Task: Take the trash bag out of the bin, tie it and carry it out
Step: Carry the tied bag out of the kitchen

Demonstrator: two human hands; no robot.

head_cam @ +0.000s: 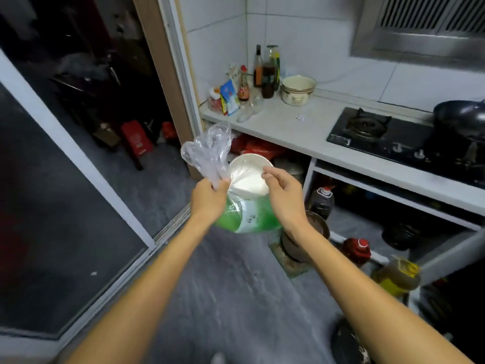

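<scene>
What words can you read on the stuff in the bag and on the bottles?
None can be read for sure.
Green and white container in the clear trash bag: dark marks, too blurred.
Blue packet on the counter: print too small.
Sauce bottles: labels too blurred.

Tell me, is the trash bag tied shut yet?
Not yet. The left hand only pinches the clear trash bag neck; no knot shows.

White tiled wall [315, 35], grey floor [223, 285], white counter [288, 127], steel hood [420, 35], dark doorway [91, 74].
</scene>
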